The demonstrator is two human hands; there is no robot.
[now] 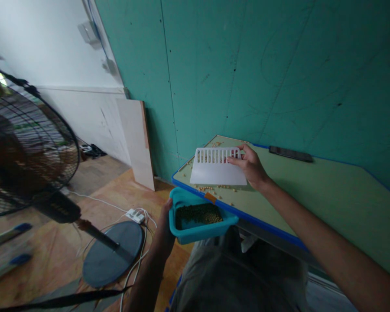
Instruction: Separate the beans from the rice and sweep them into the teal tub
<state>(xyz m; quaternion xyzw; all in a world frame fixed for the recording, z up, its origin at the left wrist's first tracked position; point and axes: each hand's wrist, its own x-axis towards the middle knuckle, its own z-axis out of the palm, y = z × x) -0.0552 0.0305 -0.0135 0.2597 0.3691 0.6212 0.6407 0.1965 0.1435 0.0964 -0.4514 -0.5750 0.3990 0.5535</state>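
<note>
My left hand grips the left side of a turquoise plastic basin, held tilted just below the table's front edge. Inside lie dark green grains and, to the right, a patch of pale yellow ones. Over the tabletop, my right hand is closed on the right end of a flat white scraper with a row of slots along its upper edge. Small yellow grains lie scattered along the scraper's lower edge, and more rest behind it near the far corner.
The pale green table has a blue rim and stands against a green wall. A dark phone-like object lies at its back edge. On the left are a standing fan, a power strip with cords, and a leaning white board.
</note>
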